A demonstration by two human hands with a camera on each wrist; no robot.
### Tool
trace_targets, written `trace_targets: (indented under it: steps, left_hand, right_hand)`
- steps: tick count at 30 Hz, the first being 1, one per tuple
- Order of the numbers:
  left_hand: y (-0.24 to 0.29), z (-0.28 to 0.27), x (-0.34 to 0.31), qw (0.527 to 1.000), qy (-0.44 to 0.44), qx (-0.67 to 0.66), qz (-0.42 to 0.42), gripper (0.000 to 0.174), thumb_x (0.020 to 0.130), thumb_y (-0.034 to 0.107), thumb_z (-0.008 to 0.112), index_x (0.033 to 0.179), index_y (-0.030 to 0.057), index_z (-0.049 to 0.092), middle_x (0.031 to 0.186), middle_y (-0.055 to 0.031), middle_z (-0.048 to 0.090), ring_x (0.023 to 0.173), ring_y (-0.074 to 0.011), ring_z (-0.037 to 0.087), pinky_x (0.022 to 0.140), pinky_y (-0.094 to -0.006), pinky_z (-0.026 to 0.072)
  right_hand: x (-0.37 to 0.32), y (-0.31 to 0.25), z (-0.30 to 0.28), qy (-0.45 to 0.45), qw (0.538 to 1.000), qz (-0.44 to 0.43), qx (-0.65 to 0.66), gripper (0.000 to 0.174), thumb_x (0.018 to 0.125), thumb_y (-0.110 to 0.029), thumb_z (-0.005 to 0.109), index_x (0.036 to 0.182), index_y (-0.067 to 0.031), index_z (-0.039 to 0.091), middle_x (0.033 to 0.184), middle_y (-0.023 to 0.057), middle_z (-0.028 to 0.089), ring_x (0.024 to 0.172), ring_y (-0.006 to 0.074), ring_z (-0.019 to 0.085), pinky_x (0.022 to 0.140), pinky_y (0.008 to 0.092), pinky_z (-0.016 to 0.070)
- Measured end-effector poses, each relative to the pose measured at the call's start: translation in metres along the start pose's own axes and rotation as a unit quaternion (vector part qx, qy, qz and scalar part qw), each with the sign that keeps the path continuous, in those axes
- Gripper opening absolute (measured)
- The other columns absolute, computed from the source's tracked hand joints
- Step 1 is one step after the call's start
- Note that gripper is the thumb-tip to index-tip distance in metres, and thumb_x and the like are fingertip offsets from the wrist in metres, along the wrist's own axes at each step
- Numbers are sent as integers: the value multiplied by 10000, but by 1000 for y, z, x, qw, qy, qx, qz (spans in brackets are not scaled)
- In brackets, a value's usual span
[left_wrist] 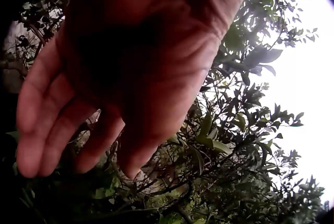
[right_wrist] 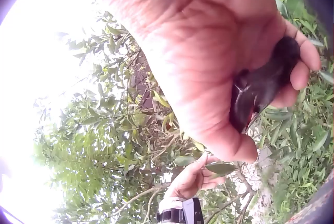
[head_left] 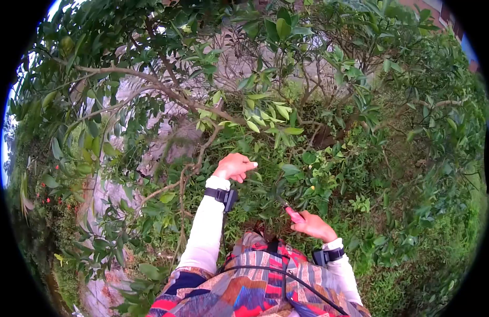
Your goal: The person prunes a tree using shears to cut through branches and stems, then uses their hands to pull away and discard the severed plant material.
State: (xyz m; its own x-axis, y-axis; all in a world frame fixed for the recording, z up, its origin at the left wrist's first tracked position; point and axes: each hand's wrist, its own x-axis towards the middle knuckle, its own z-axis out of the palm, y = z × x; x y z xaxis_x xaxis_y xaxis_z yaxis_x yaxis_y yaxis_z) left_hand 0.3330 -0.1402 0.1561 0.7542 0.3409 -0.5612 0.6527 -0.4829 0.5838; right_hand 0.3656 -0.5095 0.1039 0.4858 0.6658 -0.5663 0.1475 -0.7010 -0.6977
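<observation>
The left hand reaches out among the leaves, below a cluster of pale green leaves; its fingers are relaxed and hold nothing. In the left wrist view the left hand shows its palm, fingers extended. The right hand holds a tool with a pink handle, low in front of the body. In the right wrist view the fingers of the right hand curl round a dark handle. The tool's far end is hard to make out against the foliage.
A thick bare branch crosses the upper left, and a thinner stem runs down left of the left forearm. Dense leaves stand ahead and to the right. A dark cord lies across the patterned clothing.
</observation>
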Motion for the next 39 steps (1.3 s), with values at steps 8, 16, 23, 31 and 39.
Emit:
trace_targets:
  steps: [8,16,23,31,39]
  left_hand:
    - [43,-50,83,807,485,-208,265,515,977,304,726,1359,-22,609,1219,-210,729,993,-291,748,886,-404,573]
    - [52,-48,196,878,326,-326,128,802,937,282,793,1533,-88,404,1452,-249,587,1308,-287,592,1085,-383,462]
    - [47,-55,157,805,185,-474,305,274,1054,142,623,1263,-32,650,1179,-24,695,1035,-84,603,920,-268,479]
    - [37,-44,82,777,254,-431,384,153,1032,54,638,1176,13,668,1074,14,694,962,-61,596,878,-242,490]
    - [1,-63,82,677,519,-376,362,213,1013,-3,548,1212,-30,619,1099,-47,678,994,-113,597,910,-281,484]
  right_hand:
    - [34,-41,-16,7,999,3,-49,776,830,-555,724,1251,85,594,1149,309,709,1113,431,690,957,452,516]
    - [52,-45,-18,25,998,46,-32,721,829,-528,753,1300,0,617,1184,252,723,1130,403,693,984,429,517]
    - [63,-49,-24,31,998,60,2,789,812,-541,730,1291,70,584,1172,313,710,1137,443,684,972,443,514]
    - [85,-66,-33,19,999,33,-38,801,822,-557,731,1289,74,568,1175,330,706,1130,468,682,965,468,518]
    - [77,-57,-41,-8,999,6,-43,833,825,-570,720,1315,82,552,1176,329,704,1131,461,682,971,476,519]
